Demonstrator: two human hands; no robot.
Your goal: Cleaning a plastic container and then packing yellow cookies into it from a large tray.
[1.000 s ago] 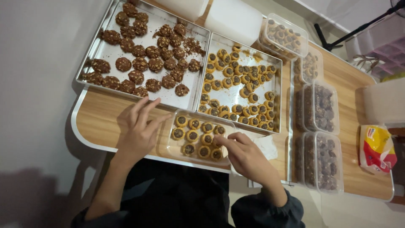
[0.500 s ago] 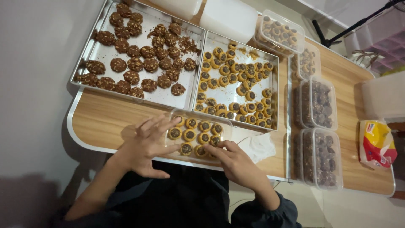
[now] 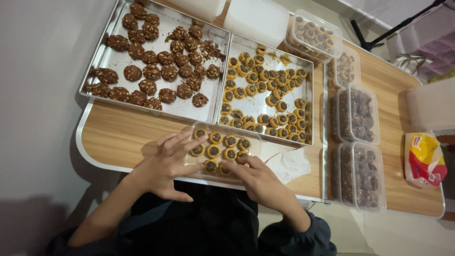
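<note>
I am holding a small clear plastic box (image 3: 222, 150) at the near edge of the tabletop (image 3: 121, 135), and over the last second both my hands have been closing in on it. My left hand (image 3: 166, 166) has slid in from the box's left side and is now lying with fingers spread and apart, the fingertips resting on the box's left rim and near corner. My right hand (image 3: 258, 178) has come in from the right, and its fingertips are now pressing together on a tart (image 3: 211, 166) in the row nearest me; whether it is pinched or only being nudged I cannot tell. I judge I am seating the last pieces of a nearly full box.

The tarts in the box are small and round, golden pastry rings with glossy dark centres, lying in neat rows. The box is thin, see-through and soft-cornered. Just beyond it, the right steel tray (image 3: 268, 137) is shiny and shallow, with more of the same tarts scattered loosely. The left steel tray (image 3: 111, 52) is carrying rough, knobbly dark brown cookies and loose crumbs. Along the right edge of the tabletop, lidded clear tubs (image 3: 360, 175) are standing filled with dark cookies. A crumpled white tissue (image 3: 290, 165) is lying beside my right hand.
</note>
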